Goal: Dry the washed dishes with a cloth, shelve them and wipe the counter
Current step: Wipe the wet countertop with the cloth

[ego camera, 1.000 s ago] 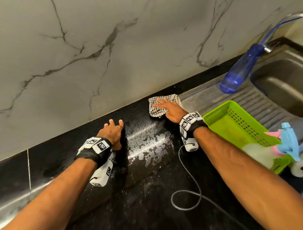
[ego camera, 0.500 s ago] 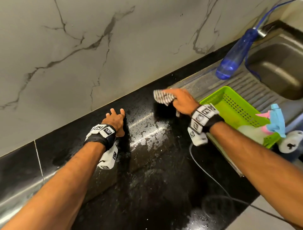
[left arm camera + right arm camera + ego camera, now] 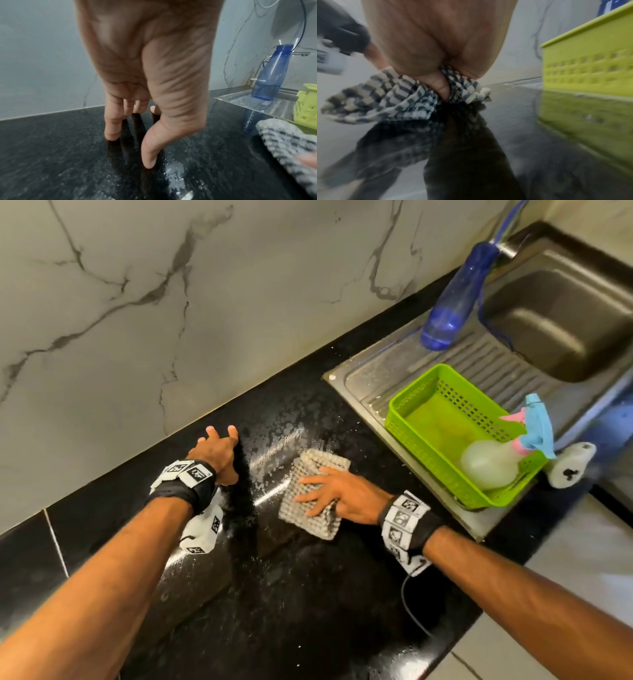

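A grey-and-white checked cloth point(image 3: 308, 474) lies on the wet black counter point(image 3: 291, 594), just left of the drainboard. My right hand point(image 3: 329, 491) presses flat on the cloth with fingers spread and straight. In the blurred right wrist view its thumb point(image 3: 441, 86) digs into a fold of the cloth point(image 3: 393, 102). My left hand point(image 3: 219, 446) stands on its fingertips on the bare counter near the wall and holds nothing. The left wrist view shows its fingers point(image 3: 111, 129) touching the stone, with the cloth point(image 3: 288, 142) at the right edge. Water droplets lie between the hands.
A green basket point(image 3: 428, 446) holding a spray bottle point(image 3: 489, 463) sits on the steel drainboard point(image 3: 376, 374). A blue bottle point(image 3: 452, 299) hangs over it beside the sink point(image 3: 565, 330). A marble wall backs the counter. A cable point(image 3: 411, 604) trails from my right wrist.
My right hand has carried the cloth from the back edge by the wall toward me and now lies flat on it. The left hand has stayed in place.
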